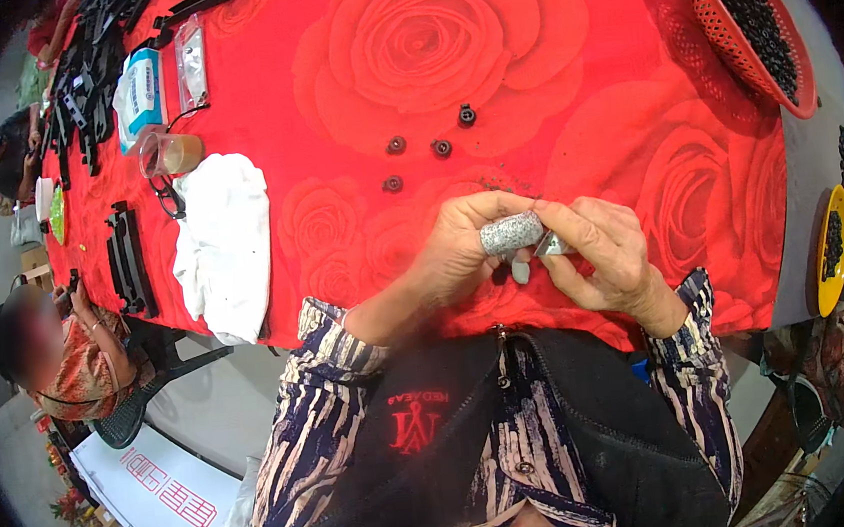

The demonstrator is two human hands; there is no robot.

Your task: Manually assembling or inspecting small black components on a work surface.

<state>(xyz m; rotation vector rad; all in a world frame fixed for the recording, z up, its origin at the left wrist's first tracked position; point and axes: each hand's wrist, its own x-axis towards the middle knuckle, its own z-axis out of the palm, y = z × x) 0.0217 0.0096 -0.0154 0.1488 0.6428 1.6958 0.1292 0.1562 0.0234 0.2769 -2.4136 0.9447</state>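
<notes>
My left hand [462, 240] and my right hand [596, 248] meet over the near edge of the red cloth. A grey speckled wrap [510, 234] covers what looks like a digit of my left hand, and a smaller grey bit shows just below it. The left fingers are closed; what they hold is hidden. Between the thumb and fingers of my right hand is a small flat metal blade [552, 244], touching the wrap's side. Beyond the hands stand several small black round parts [442, 148], with dark crumbs [505, 184] scattered nearer.
At the far right stands a red basket [739, 40] of small black pieces; a yellow plate [824, 273] holds more. On the left lie a white cloth [225, 246], a cup [171, 153], a wipes pack [140, 92] and black strips [128, 259]. Another person [84, 358] sits left.
</notes>
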